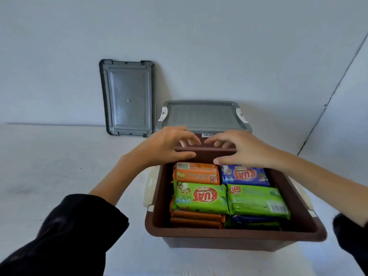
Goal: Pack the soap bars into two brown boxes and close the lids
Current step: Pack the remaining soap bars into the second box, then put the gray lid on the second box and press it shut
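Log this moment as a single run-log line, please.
near box open, filled with soap bars | far box lidded | spare lid by wall | left hand and right hand grip near box's far rim

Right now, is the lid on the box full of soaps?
No, the near brown box is open with its soap bars showing, and a grey lid stands against the wall behind.

Brown box [235,236] is open and stuffed with soap bars [201,196] in orange, green and blue wrappers. Left hand [169,146] and right hand [243,148] both curl over its far rim. Directly behind it sits a closed box [201,114], and behind-left a loose lid [128,96] leans on the wall [199,46].
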`<state>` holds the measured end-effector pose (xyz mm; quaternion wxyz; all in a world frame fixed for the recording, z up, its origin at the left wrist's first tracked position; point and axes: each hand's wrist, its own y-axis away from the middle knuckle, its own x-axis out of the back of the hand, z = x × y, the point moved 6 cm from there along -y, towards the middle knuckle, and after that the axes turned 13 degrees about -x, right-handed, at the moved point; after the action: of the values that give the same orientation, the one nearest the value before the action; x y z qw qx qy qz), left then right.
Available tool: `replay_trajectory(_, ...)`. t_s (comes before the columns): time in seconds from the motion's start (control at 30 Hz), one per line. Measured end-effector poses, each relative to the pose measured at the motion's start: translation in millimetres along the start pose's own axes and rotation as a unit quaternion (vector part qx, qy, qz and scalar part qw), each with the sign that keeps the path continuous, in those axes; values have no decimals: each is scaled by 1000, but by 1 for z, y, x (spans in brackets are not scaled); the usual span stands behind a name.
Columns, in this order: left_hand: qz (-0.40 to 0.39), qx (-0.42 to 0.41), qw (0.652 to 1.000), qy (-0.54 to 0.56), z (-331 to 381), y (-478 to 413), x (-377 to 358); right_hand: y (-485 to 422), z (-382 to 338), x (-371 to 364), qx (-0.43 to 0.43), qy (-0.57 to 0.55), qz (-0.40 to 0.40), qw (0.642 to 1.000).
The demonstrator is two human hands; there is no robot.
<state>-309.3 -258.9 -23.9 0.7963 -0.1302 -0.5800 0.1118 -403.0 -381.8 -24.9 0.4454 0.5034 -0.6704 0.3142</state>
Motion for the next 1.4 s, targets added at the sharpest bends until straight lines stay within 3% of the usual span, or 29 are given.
replay_trajectory(0.23, 178, 92, 979, -43, -77, 41, 83, -72, -79, 7, 65, -40, 78, 994)
replay_trajectory(0.47, 278, 183, 942, -52, -174, 76, 128, -185, -128, -11, 27, -62, 127, 990)
replay_trajectory(0.83, 276, 284, 918, 15, -323, 79, 99, -306, -125, -80, -140, -91, 126, 978)
replay_trajectory(1.13, 269, 315, 910, 11, -378, 81, 61, -329, -107, -110, -160, -107, 85, 978)
replay_trajectory(1.4, 317, 300, 899, -32, -368, 81, 71, -324, -110, -88, -121, -100, 219, 963)
